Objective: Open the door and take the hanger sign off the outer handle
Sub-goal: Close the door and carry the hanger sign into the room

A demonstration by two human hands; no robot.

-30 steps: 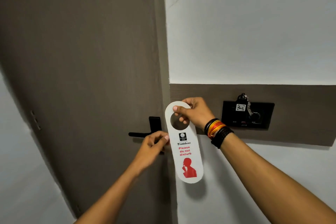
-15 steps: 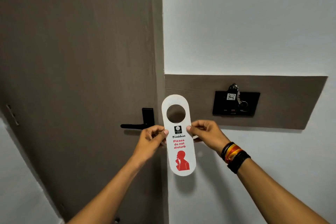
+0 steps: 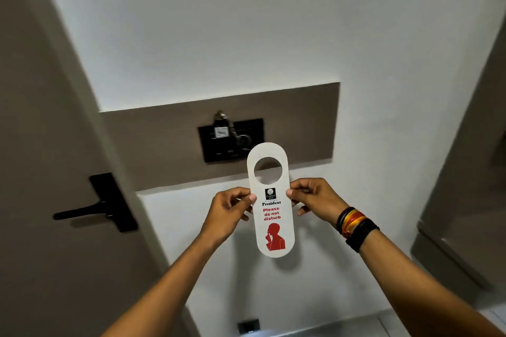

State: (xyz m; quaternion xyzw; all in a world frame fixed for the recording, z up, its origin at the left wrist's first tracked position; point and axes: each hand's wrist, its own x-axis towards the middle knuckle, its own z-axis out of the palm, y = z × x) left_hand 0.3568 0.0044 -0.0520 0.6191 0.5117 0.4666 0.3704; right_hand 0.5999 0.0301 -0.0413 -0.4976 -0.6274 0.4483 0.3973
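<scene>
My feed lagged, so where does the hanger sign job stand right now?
Done: the hanger sign is off any handle, held upright in front of the white wall. In hand: left hand and right hand pinch its two side edges. The black door handle hangs bare. Nothing of the removal looks left.

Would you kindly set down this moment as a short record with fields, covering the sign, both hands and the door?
sign: white card door-hanger sign with a round hole and red "Please do not disturb" print, upright, off any handle
left hand: left hand pinches the sign's left edge
right hand: right hand pinches the sign's right edge; coloured wristbands on that wrist
door: grey-brown door, black lever handle bare
wall: black switch panel with keys hanging, behind the sign
</scene>
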